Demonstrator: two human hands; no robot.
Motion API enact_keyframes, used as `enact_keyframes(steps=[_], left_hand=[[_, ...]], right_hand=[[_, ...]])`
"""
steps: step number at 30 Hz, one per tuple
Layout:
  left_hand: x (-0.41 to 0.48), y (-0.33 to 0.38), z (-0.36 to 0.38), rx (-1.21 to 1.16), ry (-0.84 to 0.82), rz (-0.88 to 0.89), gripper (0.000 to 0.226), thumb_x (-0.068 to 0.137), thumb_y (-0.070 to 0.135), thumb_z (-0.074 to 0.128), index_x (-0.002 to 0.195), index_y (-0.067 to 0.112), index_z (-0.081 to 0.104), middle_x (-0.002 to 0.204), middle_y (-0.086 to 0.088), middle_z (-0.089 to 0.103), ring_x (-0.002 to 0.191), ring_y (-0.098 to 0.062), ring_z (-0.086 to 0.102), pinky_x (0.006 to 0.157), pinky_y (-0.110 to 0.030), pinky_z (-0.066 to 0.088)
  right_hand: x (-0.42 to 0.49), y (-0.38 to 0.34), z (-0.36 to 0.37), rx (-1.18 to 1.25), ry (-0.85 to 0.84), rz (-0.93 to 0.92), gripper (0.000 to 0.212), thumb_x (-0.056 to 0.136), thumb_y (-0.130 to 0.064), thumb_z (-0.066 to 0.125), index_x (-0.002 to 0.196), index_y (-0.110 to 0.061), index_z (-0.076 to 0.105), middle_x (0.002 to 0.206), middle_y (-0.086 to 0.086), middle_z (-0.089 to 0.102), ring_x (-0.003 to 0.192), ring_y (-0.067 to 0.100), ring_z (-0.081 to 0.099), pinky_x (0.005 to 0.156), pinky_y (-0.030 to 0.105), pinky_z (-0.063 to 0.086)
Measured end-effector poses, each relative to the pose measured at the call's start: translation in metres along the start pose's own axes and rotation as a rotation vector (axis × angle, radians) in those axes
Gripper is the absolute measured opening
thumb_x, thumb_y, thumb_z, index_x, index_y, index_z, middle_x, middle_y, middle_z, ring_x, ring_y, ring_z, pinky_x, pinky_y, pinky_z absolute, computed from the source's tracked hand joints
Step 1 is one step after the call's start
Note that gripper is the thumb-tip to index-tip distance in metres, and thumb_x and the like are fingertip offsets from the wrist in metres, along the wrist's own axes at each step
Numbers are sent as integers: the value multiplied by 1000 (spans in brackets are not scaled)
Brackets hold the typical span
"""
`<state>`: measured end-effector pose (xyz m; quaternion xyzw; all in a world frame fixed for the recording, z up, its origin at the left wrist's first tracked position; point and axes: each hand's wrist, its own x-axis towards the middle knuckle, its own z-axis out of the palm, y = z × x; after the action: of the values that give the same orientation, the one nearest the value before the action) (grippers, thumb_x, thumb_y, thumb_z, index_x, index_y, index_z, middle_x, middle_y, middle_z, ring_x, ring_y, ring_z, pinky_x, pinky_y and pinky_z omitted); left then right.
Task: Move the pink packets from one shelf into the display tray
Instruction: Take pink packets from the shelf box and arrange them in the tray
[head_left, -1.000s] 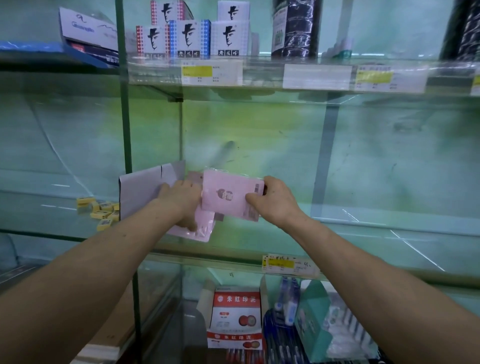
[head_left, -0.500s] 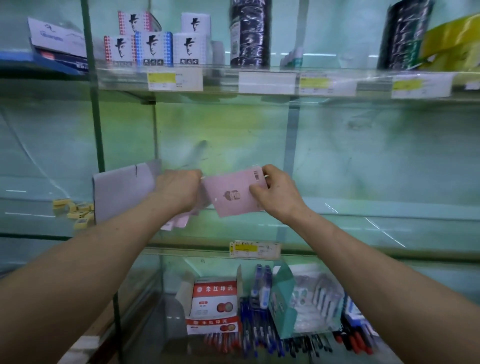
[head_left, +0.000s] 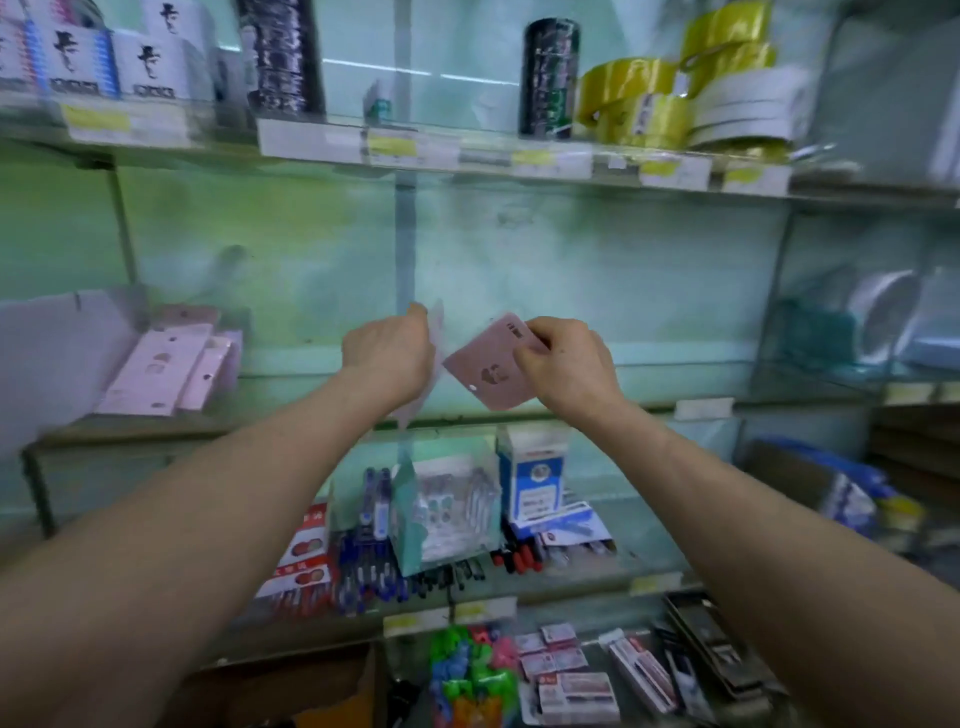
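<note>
So, head cam: the right hand (head_left: 566, 364) had its fingers and thumb curled round the upper right edge of a pink packet (head_left: 480, 371). It pinched the packet so it hung tilted like a diamond in mid-air, in front of the glass shelf (head_left: 753, 387) and not resting on it. The left hand (head_left: 389, 353) was just beside it, fingers curled, gripping a pale sheet (head_left: 435, 332) seen edge-on. That bit was too blurred to tell whether it was another packet. The sheet and the packet's left corner were either touching or very nearly, couldn't tell which. Well off to the left, at about the same level, a grey tray (head_left: 57, 353) stood with a stack (head_left: 156, 364) of pink packets leaning inside it. On the higher shelf sat yellow tape (head_left: 634, 104) and a black roll (head_left: 550, 78), near each other. Below the hands, pens (head_left: 363, 571) lay in a heap on the lower shelf.
</note>
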<state>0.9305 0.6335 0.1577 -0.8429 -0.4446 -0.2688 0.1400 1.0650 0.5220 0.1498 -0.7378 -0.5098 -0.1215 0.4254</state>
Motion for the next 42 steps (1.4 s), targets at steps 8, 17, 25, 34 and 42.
enact_keyframes(steps=[8,17,25,34,42], left_hand=[[-79,139,19,-269,-193,75,29,98,28,35,114,9,50,120,-18,60,110,-36,57,80,-36,41],[-195,242,77,-456,-350,43,42,97,41,40,104,8,65,112,-18,65,107,-36,60,84,-36,44],[-277,309,103,-547,-395,11,16,88,27,54,83,20,67,85,-6,65,91,-29,60,82,-37,33],[-295,385,123,-567,-442,155,20,92,31,55,99,22,72,103,-2,63,108,-26,48,95,-42,36],[-262,483,153,-620,-457,251,22,90,33,57,106,29,71,109,0,64,110,-24,48,94,-42,32]], right_hand=[[-86,79,-71,-154,-21,248,12,79,-9,50,75,-14,61,74,8,60,79,36,54,53,27,34],[-203,156,-116,-258,-28,496,23,87,-19,56,104,-18,71,102,15,69,102,35,61,75,32,46],[-299,210,-118,-365,22,723,26,91,-14,48,103,-22,69,96,11,70,93,33,63,67,30,42],[-337,269,-144,-462,100,855,31,88,-1,47,100,-18,70,89,6,71,87,27,65,71,34,52],[-308,339,-188,-526,144,932,31,88,-3,48,108,-14,69,98,10,70,96,30,63,85,38,50]])
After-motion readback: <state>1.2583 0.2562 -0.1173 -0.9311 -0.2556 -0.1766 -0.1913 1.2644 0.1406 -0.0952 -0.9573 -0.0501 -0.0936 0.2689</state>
